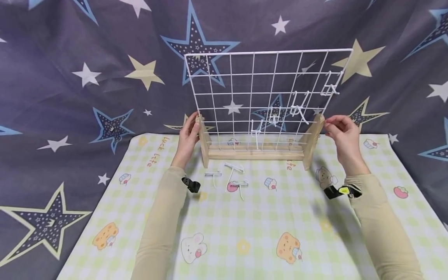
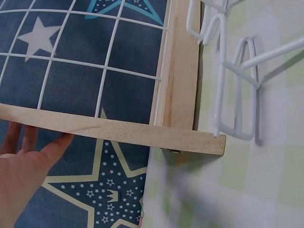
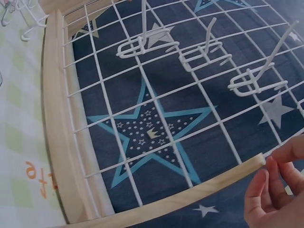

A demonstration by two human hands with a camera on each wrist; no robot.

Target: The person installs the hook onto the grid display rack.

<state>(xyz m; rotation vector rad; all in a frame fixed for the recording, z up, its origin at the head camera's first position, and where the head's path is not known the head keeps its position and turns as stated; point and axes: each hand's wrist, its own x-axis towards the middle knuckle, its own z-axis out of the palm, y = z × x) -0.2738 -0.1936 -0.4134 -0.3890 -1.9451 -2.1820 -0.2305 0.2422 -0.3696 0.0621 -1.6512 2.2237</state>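
Star-print backdrop (image 1: 80, 163), wire rack (image 1: 250, 108), left hand (image 1: 187, 139) clasping its left post (image 1: 203, 143), right hand (image 1: 345, 136) at right post (image 1: 312, 143), grip unclear.

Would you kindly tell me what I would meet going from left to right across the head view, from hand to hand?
Left hand, left wooden upright, three loose white hooks, lowest hung hook, right wooden upright, right hand.

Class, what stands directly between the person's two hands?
In the head view: a wooden stand holding a white wire grid with four hooks on it.
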